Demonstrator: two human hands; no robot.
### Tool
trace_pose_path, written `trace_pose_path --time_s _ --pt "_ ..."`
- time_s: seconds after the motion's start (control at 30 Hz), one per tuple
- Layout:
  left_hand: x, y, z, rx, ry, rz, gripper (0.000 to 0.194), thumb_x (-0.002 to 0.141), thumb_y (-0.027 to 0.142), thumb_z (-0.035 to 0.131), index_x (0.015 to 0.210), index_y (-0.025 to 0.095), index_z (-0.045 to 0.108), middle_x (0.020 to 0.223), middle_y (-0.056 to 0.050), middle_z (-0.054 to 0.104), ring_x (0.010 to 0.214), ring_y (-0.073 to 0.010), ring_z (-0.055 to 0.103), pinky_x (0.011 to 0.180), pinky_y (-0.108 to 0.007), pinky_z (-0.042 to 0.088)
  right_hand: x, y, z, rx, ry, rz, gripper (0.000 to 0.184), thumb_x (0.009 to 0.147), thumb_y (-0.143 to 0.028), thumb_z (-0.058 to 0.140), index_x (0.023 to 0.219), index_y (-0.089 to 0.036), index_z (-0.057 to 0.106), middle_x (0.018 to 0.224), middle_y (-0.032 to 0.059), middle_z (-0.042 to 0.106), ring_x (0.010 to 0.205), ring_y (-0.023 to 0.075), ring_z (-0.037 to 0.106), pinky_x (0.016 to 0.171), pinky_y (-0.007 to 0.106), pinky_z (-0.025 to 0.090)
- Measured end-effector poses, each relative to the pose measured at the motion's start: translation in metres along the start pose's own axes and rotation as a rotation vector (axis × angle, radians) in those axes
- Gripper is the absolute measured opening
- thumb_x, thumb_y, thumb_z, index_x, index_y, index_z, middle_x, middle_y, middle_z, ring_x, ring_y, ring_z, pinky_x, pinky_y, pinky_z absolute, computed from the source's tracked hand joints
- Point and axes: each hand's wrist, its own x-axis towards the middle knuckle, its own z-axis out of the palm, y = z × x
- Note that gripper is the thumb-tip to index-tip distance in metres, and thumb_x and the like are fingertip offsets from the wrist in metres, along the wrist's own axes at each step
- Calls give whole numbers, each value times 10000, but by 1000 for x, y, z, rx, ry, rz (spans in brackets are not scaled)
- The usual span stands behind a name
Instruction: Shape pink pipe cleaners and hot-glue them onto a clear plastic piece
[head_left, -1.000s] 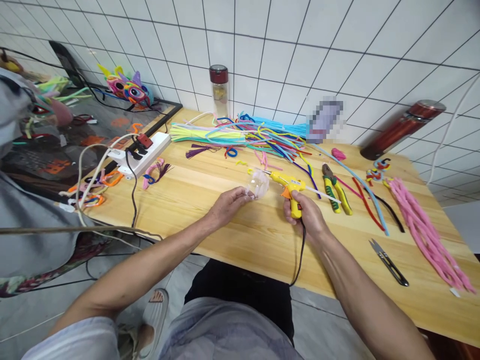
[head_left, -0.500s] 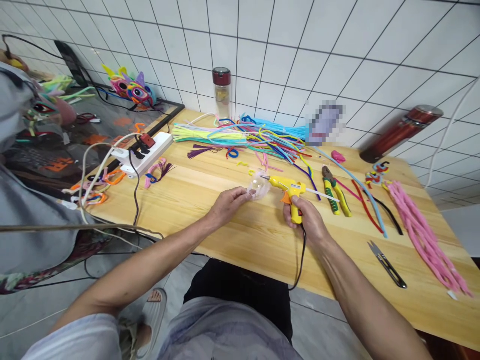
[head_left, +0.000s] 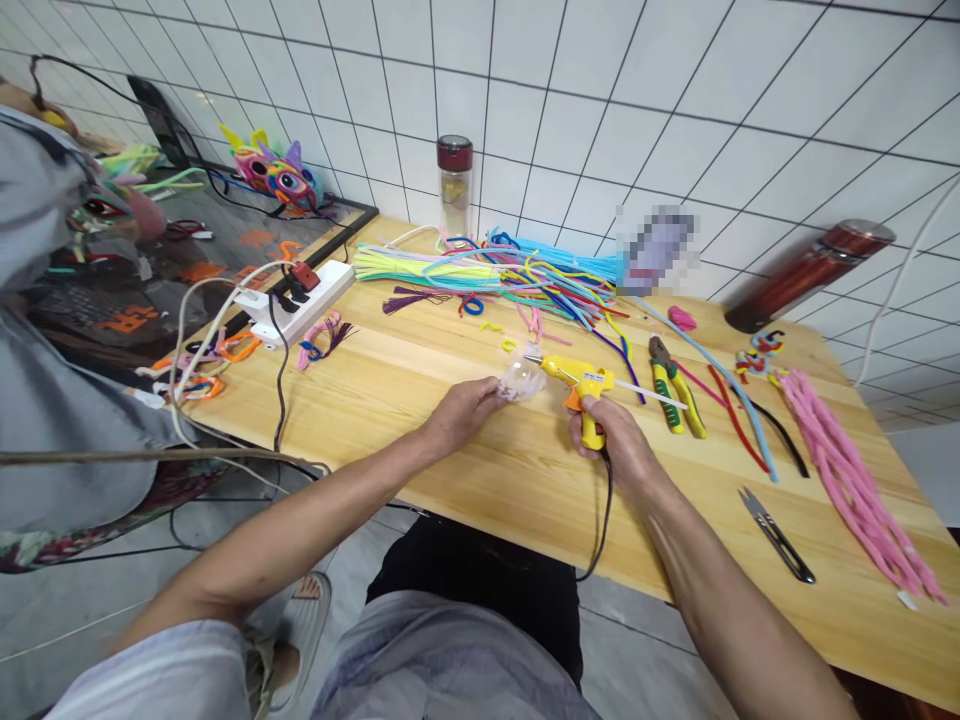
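Note:
My left hand point(head_left: 461, 412) is closed on a small clear plastic half-shell point(head_left: 521, 380), held just above the wooden table point(head_left: 420, 410). My right hand point(head_left: 616, 437) grips the handle of a yellow hot glue gun point(head_left: 581, 384). The gun's nozzle points left and touches the shell's upper rim. A white glue stick juts from the back of the gun to the right. A black cord runs from the gun's handle down over the table's front edge.
A heap of coloured pipe cleaners point(head_left: 525, 278) lies behind the hands. Green-handled pliers point(head_left: 675, 385), black snips point(head_left: 776, 535) and pink pipe cleaners point(head_left: 851, 480) lie at the right. A white power strip point(head_left: 296, 305) sits left. Another person's sleeve point(head_left: 45, 330) is at far left.
The hands, shell and glue gun keep almost the same pose. The glue gun's nozzle has stayed at the shell; only the camera view has shifted slightly.

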Motion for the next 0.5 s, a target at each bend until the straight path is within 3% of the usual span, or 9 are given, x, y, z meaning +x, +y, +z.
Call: trace_pose_path --time_s 0.13,0.23,0.5 --pt "0 2 -2 -21 95 -24 227 944 394 570 1035 217 681 1028 -35 768 981 -223 705 891 -308 512 -3 -4 -9 -124 0 -31 335 901 -510 651 770 -202 624 557 5 612 451 129 485 462 268 361" --pt "0 5 -3 -108 132 -26 292 939 440 591 1107 220 684 1093 -43 774 1031 -230 711 914 -305 504 -2 -6 -10 -78 10 -37 330 896 -493 645 741 -204 614 536 6 599 432 123 451 445 268 350" --pt "1 15 0 -55 124 -78 318 960 502 546 897 211 654 829 11 691 804 -171 617 750 -264 465 3 -7 -2 119 55 12 348 834 -525 706 766 -199 608 545 11 583 442 122 449 390 246 297"
